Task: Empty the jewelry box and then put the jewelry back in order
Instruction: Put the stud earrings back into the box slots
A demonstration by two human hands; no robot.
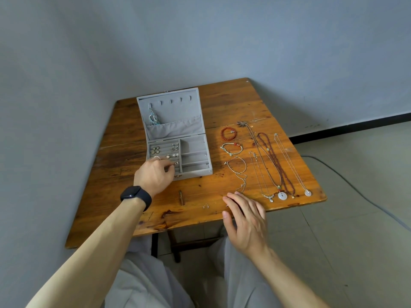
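**Wooden table (233, 103) with an open grey jewelry box (195, 174), seen from above**

Head camera view: the orange-brown plank table is worn and stained. It stands in a corner between blue-grey walls. A dark skirting board runs along the right-hand wall above a pale tiled floor, where a grey cable (355, 185) trails. The person's light grey trousers (144, 281) show below the table's near edge.

The jewelry box sits left of centre on the table, with its velvet lid propped upright. A turquoise ornament (153, 118) hangs from one hook in the lid, above a fabric pocket. Several earrings (174, 147) are tucked into the padded slots of the left section.

The left hand (153, 176), with a black watch (134, 194) on its wrist, reaches into that slotted section. Its fingers are bent and the tips are close together by a small metal piece, but it is not clear whether they grip it.

The right hand (246, 221) lies at the table's near edge, fingers straight and slightly spread. The fingertips touch the wood and the hand holds nothing.

To the right of the box lie a red bead bracelet (228, 133), a cord bracelet (232, 148) and a silver chain (238, 172). Further right, necklaces are laid side by side, among them a dark bead necklace (275, 165) and a pale disc pendant (282, 196).

A tiny pair of earrings (206, 205) lies between the hands, near the front edge.
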